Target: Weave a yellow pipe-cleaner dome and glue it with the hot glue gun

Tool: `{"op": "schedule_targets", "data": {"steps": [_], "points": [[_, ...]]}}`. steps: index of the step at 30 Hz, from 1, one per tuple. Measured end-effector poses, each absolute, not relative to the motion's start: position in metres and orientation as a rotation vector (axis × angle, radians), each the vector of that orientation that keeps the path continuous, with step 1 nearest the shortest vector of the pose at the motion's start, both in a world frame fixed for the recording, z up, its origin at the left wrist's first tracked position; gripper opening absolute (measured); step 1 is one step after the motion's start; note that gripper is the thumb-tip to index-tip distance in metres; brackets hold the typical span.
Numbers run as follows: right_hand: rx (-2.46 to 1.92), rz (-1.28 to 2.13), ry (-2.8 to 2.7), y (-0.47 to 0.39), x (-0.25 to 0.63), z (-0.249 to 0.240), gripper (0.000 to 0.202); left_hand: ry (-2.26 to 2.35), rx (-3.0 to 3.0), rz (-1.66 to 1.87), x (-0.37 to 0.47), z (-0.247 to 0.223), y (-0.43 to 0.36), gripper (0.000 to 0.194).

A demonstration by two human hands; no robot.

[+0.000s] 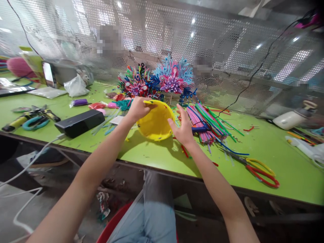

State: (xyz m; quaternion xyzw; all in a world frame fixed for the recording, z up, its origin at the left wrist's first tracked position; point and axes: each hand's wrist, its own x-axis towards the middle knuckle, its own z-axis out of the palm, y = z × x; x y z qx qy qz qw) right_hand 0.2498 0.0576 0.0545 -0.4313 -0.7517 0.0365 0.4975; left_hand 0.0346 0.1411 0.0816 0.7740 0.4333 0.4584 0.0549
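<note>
A round yellow bowl-like piece (155, 123) is tilted so that its hollow inside faces me, over the green table near its front edge. My left hand (138, 108) grips its upper left rim, with the fingers partly hidden behind it. On the right side, my right hand (182, 127) has its fingers apart, with the thumb at or very near the rim; contact is hard to tell. Pink, green and blue pipe cleaners (210, 123) lie in a bundle just right of my right hand.
Colourful flower decorations (173, 79) stand behind the bowl. Red-and-yellow-handled scissors (262, 172) lie at the front right. A black box (79, 123) with a white cable, and pliers (19, 121), are on the left. A perforated metal screen (157, 37) rises behind the table (286, 155).
</note>
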Motion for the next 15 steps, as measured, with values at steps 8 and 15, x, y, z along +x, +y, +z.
{"op": "schedule_targets", "data": {"steps": [8, 15], "points": [[-1.259, 0.076, -1.805, 0.081, 0.271, 0.047, 0.061, 1.121, 2.291, 1.372, 0.059, 0.068, 0.137, 0.057], [-1.369, -0.241, -1.82, 0.083, 0.286, 0.053, 0.054, 1.104, 2.545, 1.065, 0.054, 0.058, 0.145, 0.06]]}}
